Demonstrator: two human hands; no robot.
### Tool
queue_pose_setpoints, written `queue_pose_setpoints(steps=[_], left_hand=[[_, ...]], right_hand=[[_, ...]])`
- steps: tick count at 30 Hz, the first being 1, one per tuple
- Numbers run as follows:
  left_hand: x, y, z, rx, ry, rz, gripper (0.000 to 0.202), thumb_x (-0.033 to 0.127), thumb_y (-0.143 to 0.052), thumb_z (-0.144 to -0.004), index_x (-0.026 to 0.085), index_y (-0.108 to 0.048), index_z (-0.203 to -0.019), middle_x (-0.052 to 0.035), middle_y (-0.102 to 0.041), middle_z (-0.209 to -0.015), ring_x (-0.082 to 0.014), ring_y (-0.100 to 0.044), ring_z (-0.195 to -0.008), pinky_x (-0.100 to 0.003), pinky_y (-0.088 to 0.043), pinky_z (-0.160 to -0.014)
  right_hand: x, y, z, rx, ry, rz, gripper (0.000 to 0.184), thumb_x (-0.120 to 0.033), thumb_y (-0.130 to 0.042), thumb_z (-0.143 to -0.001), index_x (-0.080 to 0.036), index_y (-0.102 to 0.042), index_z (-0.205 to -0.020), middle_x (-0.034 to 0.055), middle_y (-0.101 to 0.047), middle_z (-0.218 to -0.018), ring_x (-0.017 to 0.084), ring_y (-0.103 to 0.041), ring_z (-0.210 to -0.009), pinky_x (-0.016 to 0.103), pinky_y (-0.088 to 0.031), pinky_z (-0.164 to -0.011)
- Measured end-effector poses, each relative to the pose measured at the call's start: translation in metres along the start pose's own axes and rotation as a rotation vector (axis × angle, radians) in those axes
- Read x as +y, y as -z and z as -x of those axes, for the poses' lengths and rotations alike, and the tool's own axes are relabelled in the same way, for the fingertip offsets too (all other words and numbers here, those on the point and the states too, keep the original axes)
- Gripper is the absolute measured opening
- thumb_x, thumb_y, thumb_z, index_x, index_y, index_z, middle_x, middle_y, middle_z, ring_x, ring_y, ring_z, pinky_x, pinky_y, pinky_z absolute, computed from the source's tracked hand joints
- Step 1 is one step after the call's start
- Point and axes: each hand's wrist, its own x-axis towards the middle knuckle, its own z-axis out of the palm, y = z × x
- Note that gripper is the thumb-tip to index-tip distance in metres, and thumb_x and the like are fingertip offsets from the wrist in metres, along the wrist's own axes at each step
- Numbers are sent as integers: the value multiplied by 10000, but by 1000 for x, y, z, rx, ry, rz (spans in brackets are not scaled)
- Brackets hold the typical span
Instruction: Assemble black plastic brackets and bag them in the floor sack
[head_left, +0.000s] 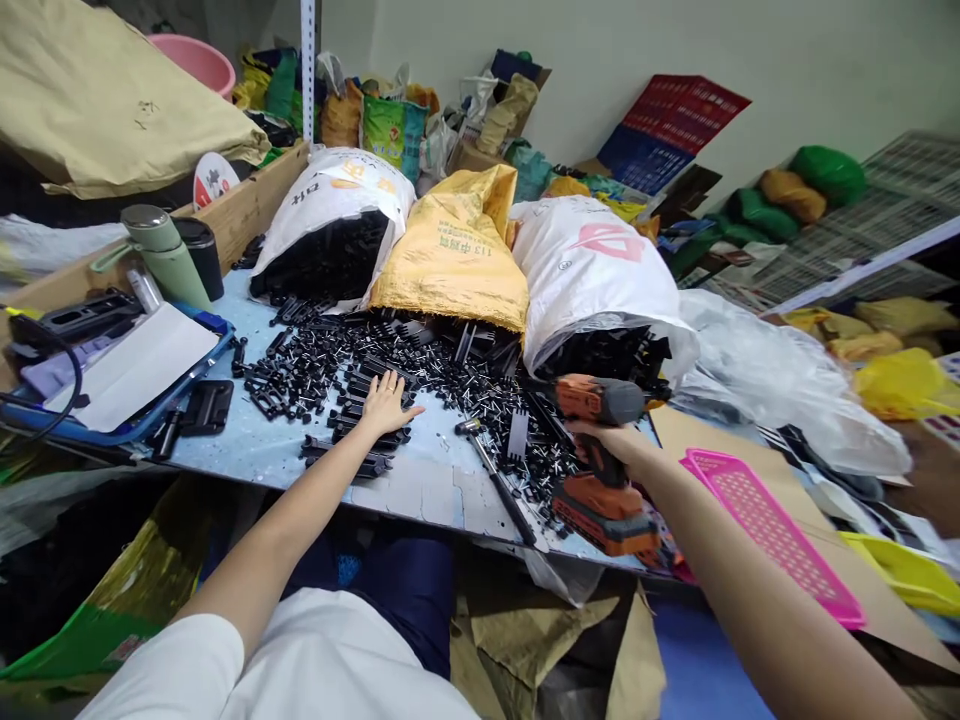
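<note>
My left hand (391, 402) lies with spread fingers on a row of black plastic parts (358, 466) lined up near the table's front edge. In my right hand (616, 440) is an orange and black cordless drill (600, 400), gripped by its handle, over the right side of the table. The drill's battery (606, 515) hangs at the front edge. Between my hands, a hammer (501, 485) lies with its handle toward me. Loose small black parts and screws (442, 370) are heaped beyond both hands.
Two white sacks (600, 265) and a yellow sack (457, 255) spill black parts at the back. On the left stand a blue tray (142, 425) with paper and a green flask (169, 255). A pink perforated basket (776, 540) lies on cardboard at right.
</note>
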Motion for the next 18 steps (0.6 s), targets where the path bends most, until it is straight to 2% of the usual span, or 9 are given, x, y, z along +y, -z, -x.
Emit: queue_pose_setpoints(steps=[2,5,8,11,15,18], left_hand=[[5,-2,0,-1,-5,11,916,732,-184,-801,70,-263,-1430,-152,-172,-1517,-273,-80,-1411,-441,-30,-1140],[7,-2,2,-1,-34,28,939,752,-175,-787,75,-254,-1433,-151,-172,-1518,-273,-79,-1411,-442,-36,-1141],[5,-2,2,-33,-42,42,936,751,-168,-787,81,-246,-1436,-142,-168,-1521,-277,-71,-1412,-450,-57,-1140],[3,-3,2,-29,-37,56,902,720,-157,-809,78,-244,-1436,-135,-158,-1524,-269,-63,-1414,-444,-63,-1144],[2,-6,0,-35,-45,81,926,724,-158,-805,53,-230,-1439,-150,-145,-1523,-274,-52,-1415,-449,-46,-1147],[1,-7,-2,-35,-49,82,939,735,-162,-797,50,-247,-1434,-157,-151,-1520,-278,-55,-1414,-457,-42,-1146]], right_hand=[[-38,-34,1,-137,83,38,309,-228,-717,-583,-146,-574,-844,-20,-516,-503,120,-477,-421,254,-426,-399],[-101,-95,-7,-362,326,214,392,-162,-680,-573,-137,-580,-952,-55,-488,-503,97,-448,-416,232,-404,-407],[-161,-151,-19,-500,460,480,286,-137,-652,-592,-115,-598,-873,-36,-497,-521,93,-447,-438,227,-389,-420],[-211,-192,-29,-560,521,727,128,-145,-653,-631,-111,-591,-738,3,-519,-538,113,-475,-495,243,-406,-456],[-247,-224,-41,-617,548,932,121,-161,-660,-674,-109,-563,-625,15,-507,-522,128,-496,-543,252,-424,-490],[-253,-237,-50,-600,628,863,151,-124,-676,-662,-97,-548,-586,2,-483,-506,128,-506,-557,245,-423,-496]])
